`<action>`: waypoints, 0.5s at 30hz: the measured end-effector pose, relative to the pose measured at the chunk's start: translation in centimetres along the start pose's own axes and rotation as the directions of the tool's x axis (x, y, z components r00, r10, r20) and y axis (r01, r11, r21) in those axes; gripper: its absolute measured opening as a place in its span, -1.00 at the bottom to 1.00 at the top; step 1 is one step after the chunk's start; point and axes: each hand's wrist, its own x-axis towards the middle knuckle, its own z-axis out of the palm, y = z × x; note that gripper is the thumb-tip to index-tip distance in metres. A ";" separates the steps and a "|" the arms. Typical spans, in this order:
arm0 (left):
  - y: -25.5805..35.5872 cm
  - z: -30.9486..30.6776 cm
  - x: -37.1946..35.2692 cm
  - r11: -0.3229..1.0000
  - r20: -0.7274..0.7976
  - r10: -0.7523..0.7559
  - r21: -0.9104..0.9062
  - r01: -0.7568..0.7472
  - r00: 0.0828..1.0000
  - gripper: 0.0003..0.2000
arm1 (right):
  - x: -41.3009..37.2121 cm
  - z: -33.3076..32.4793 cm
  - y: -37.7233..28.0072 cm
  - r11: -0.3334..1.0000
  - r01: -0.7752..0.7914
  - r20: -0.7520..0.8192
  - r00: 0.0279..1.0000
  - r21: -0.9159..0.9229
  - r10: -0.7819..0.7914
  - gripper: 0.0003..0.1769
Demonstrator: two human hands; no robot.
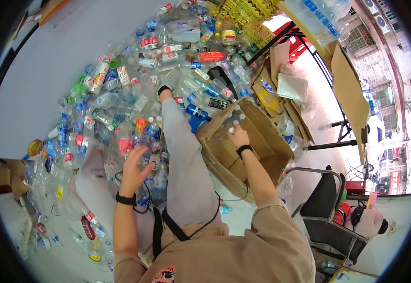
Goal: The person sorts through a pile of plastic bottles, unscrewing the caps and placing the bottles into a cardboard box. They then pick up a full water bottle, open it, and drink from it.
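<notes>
My left hand [134, 170] is raised over a heap of plastic bottles, fingers spread, holding nothing. Below it lie clear bottles, among them one with a red label [125, 145]. Over the far side of an open cardboard box [266, 144], my right hand [239, 137] is closed around the white-capped neck [232, 130] of a clear plastic bottle; most of its body is hard to make out. Several other white-capped bottles [237, 114] stand by that inner corner of the box. A blue bottle [197, 113] lies just outside the box.
Bottles of many kinds cover the floor ahead and to the left, around my legs [182, 141]. Flattened cardboard [299, 120] leans beyond the box. A black chair [323, 198] stands at the right, below a dark metal frame [332, 146]. A white wall [64, 61] bounds the heap.
</notes>
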 end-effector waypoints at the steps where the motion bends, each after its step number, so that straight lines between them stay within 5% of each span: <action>1: -0.3 0.2 0.1 0.999 0.005 -0.034 -0.003 0.034 0.999 -0.48 | 1.8 1.6 -0.3 1.000 -0.008 0.033 0.999 -0.005 0.008 -0.51; 6: -2.0 0.5 -0.2 0.982 0.019 -0.188 0.036 0.187 0.982 -0.54 | 8.3 8.4 0.3 0.996 -0.089 0.034 0.995 0.004 0.089 -0.54; 8: -1.6 0.4 0.4 0.971 0.017 -0.238 0.019 0.238 0.971 -0.55 | 10.2 11.4 2.2 0.988 -0.146 0.146 0.977 -0.059 0.153 -0.51; 13: -2.4 1.4 1.6 0.941 -0.007 -0.338 -0.010 0.338 0.941 -0.56 | 8.9 9.6 0.0 0.967 -0.252 0.068 0.965 -0.024 0.253 -0.47; 15: -2.7 1.9 1.6 0.947 0.015 -0.321 -0.003 0.322 0.947 -0.56 | 8.7 10.2 0.0 0.956 -0.291 -0.062 0.954 0.032 0.292 -0.77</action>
